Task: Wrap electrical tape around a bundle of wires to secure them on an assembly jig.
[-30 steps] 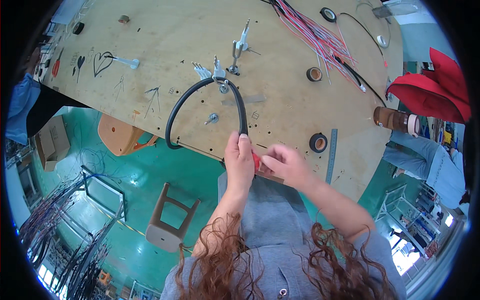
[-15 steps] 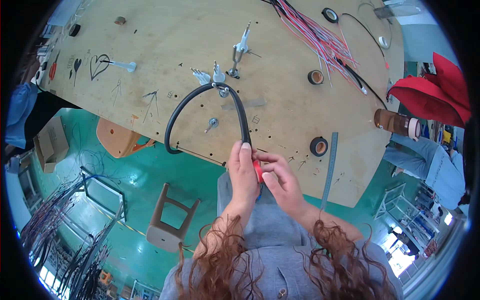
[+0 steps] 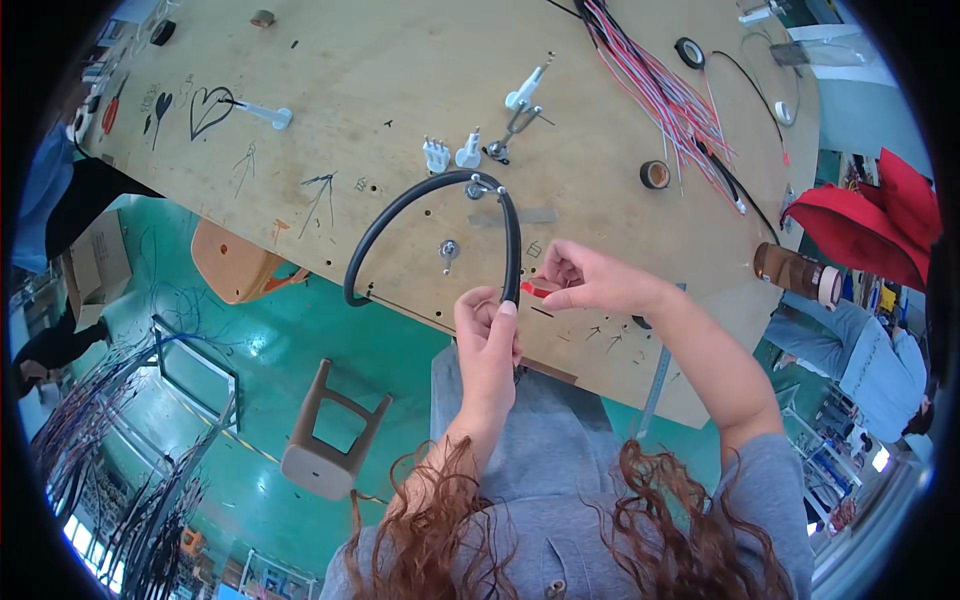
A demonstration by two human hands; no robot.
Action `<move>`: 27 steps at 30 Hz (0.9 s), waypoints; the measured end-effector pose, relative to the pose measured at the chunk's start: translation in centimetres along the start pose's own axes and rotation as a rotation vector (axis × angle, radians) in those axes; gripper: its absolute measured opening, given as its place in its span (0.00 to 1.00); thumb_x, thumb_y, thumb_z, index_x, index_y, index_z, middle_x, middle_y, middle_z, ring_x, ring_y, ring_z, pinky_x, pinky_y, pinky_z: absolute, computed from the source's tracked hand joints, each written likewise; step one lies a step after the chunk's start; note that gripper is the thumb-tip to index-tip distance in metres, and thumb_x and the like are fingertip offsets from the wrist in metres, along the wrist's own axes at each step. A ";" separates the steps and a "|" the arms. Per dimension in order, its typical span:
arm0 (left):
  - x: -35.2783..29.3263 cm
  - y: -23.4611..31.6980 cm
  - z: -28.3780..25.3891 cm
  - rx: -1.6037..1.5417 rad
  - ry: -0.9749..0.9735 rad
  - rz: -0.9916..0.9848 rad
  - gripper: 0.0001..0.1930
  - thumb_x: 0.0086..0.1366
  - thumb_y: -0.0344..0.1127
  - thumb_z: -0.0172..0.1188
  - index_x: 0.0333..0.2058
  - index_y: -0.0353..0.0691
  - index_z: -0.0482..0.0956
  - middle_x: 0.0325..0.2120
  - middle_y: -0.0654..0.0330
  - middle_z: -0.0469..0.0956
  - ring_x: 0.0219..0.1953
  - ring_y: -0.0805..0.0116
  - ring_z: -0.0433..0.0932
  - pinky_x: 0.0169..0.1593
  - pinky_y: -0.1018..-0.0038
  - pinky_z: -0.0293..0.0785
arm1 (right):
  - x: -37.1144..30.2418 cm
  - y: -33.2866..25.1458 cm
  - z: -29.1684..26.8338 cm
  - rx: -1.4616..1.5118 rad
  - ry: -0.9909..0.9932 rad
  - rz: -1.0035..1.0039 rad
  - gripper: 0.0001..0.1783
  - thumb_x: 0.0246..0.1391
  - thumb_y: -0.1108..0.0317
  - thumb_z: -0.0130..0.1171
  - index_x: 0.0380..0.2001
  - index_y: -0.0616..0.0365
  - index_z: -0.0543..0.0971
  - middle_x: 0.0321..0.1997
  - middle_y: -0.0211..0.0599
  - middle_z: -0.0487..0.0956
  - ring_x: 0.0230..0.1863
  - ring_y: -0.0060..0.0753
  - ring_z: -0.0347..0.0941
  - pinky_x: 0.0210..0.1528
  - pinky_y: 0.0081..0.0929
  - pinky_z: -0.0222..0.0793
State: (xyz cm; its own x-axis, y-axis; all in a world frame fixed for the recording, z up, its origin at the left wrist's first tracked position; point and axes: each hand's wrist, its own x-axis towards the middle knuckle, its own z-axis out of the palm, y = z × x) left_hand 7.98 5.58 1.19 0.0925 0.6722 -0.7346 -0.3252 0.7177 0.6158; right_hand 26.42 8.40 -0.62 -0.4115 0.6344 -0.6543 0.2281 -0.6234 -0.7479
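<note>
Gripping the near end of the black hose (image 3: 430,200) with the left hand (image 3: 487,330), fingers wrapped and clamped round it just off the near edge of the plywood board (image 3: 380,70). Pinching a small red piece (image 3: 536,291) between thumb and fingertips of the right hand (image 3: 590,282), just right of the hose end and touching or nearly touching it; cannot tell which.

Arching over the board from that held end, up past a metal peg (image 3: 480,187) at the top of the curve, then bending left and down to a free end hanging at the board's near-left edge. Standing inside the arch, a second small peg (image 3: 448,249). Sitting just beyond the arch, two white clips (image 3: 450,155) and a forked white holder (image 3: 520,100).

Lying far right on the board, a bundle of red and white wires (image 3: 660,90), with a brown tape roll (image 3: 655,174) near it and a black roll (image 3: 688,52) farther off. Marking the far-left part of the board, a drawn heart (image 3: 208,110). Standing on the green floor (image 3: 200,320) to the near left, a stool (image 3: 325,430). Showing at the right rim, a red cloth (image 3: 860,225) and another person's sleeve.
</note>
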 end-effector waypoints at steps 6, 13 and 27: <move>0.1 0.1 -0.5 -0.034 -0.039 -0.002 0.16 0.62 0.31 0.50 0.48 0.36 0.64 0.22 0.68 0.64 0.19 0.84 0.62 0.19 0.87 0.57 | 1.1 -1.9 0.6 0.114 -0.104 -0.010 0.18 0.45 0.66 0.64 0.33 0.61 0.67 0.36 0.33 0.71 0.39 0.22 0.68 0.43 0.21 0.65; 0.0 -0.6 -0.3 -0.081 -0.043 0.078 0.10 0.62 0.31 0.52 0.41 0.34 0.73 0.23 0.71 0.67 0.21 0.86 0.60 0.22 0.87 0.55 | -0.4 -1.8 0.8 0.287 -0.121 -0.019 0.07 0.48 0.72 0.59 0.27 0.59 0.70 0.41 0.33 0.71 0.44 0.22 0.66 0.46 0.23 0.64; 0.3 -3.2 0.7 0.521 0.014 0.792 0.06 0.60 0.31 0.55 0.34 0.35 0.72 0.34 0.64 0.69 0.28 0.77 0.68 0.31 0.82 0.64 | -1.6 -8.1 6.8 -0.611 0.365 -0.396 0.10 0.43 0.65 0.61 0.21 0.59 0.73 0.31 0.37 0.63 0.35 0.32 0.63 0.39 0.26 0.59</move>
State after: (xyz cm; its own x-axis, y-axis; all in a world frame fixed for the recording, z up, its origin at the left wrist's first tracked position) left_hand 9.75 3.57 -0.78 0.0128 0.9987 -0.0496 0.1727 0.0466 0.9839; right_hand 19.26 9.35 7.22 -0.2731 0.9304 -0.2444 0.6107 -0.0287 -0.7914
